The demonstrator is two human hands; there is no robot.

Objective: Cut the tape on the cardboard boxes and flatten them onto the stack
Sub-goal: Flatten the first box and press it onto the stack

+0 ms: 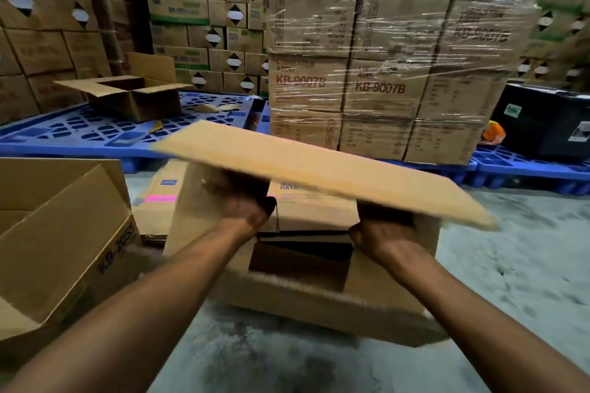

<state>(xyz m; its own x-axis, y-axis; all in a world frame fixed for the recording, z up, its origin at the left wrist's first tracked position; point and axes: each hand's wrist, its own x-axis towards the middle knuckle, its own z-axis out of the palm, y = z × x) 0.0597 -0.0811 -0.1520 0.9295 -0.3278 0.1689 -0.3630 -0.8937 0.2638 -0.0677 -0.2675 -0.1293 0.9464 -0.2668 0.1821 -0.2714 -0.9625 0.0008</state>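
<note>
Two bare hands grip one opened brown cardboard box [306, 265], which hangs tilted just above the grey concrete floor [510, 265] and serves here as the landmark. Its top flaps already stand free, so I judge its tape to be cut; the broad upper flap [319, 169] spreads out flat above both hands, and the dark interior shows between them. The box is not yet collapsed, so flattening is the step in hand. Directly behind the box, partly hidden by it, lies a low stack of flattened cardboard sheets [159, 201], one bearing a pink strip, which suggests that some boxes are finished. To the left of the box a second opened brown box printed with dark lettering [64, 249] rests on its side, still in full shape, and farther behind and left another open-topped box [134, 96] sits on a blue plastic pallet [79, 131]; both look to be left to do. Behind and right of the box rises a shrink-wrapped pile of printed cartons [383, 73]. The left hand [245, 210] is curled closed over the box's upper left wall, fingers tucked under the flap, forearm reaching up from the lower left. The right hand [380, 233] is likewise clenched on the upper right wall, wrist bent slightly inward. No cutting tool shows in either hand.
</note>
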